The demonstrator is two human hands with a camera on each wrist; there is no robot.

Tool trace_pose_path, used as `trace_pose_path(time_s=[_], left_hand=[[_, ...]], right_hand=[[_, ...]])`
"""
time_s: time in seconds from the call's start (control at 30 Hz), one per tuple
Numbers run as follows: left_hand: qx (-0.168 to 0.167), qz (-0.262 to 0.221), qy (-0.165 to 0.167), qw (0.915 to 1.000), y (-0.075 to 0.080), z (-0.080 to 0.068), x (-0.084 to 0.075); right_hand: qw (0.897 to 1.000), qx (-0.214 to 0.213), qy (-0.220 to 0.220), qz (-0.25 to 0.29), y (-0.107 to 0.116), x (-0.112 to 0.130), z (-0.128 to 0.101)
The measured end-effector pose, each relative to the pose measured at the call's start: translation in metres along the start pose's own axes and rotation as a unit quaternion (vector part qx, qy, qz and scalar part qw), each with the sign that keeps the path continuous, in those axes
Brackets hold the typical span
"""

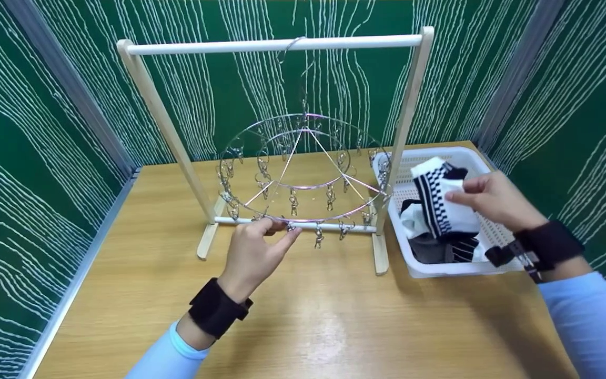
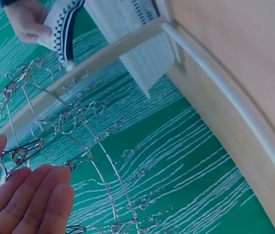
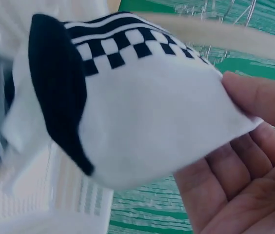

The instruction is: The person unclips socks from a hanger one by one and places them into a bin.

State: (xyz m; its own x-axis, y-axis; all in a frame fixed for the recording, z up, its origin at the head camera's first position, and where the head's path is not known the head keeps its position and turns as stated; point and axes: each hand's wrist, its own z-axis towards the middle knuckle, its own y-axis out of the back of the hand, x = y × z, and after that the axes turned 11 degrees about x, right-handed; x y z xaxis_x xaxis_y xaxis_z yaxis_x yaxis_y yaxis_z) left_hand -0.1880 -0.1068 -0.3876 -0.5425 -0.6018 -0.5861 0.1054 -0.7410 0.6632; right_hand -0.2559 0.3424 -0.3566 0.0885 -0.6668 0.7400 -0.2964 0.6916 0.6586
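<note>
My right hand point(image 1: 492, 200) pinches a white sock point(image 1: 447, 202) with black checkered bands, lifted just above the basket point(image 1: 471, 158). My left hand point(image 1: 253, 252) pinches a metal clip point(image 1: 290, 225) on the round hanger's point(image 1: 303, 168) near rim.

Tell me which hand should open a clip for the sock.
Left. The left hand already pinches a clip on the front rim of the hanger, while the right hand is occupied, holding the sock over the basket.

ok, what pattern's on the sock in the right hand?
White sock with a black-and-white checkerboard band and black heel; clearest in the right wrist view.
</note>
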Motion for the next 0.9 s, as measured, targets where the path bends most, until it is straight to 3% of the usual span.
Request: trace_pose_path(time_s=[0.3,0.5,0.67,0.9], left_hand=[[0.01,0.004,0.013,0.9999,0.002,-0.001,0.002],[0.016,0.002,0.026,0.9995,0.002,-0.003,0.003],[0.022,0.003,0.03,0.9993,0.0,-0.005,0.006],[0.024,-0.002,0.03,0.9993,-0.001,-0.007,0.01]], right_hand=[[0.992,-0.068,-0.014,-0.108,0.017,-0.006,0.025],[0.976,-0.099,0.013,-0.193,0.009,-0.017,0.046],[0.963,-0.072,0.036,-0.257,-0.007,-0.032,0.059],[0.961,0.016,0.048,-0.273,-0.034,-0.042,0.071]])
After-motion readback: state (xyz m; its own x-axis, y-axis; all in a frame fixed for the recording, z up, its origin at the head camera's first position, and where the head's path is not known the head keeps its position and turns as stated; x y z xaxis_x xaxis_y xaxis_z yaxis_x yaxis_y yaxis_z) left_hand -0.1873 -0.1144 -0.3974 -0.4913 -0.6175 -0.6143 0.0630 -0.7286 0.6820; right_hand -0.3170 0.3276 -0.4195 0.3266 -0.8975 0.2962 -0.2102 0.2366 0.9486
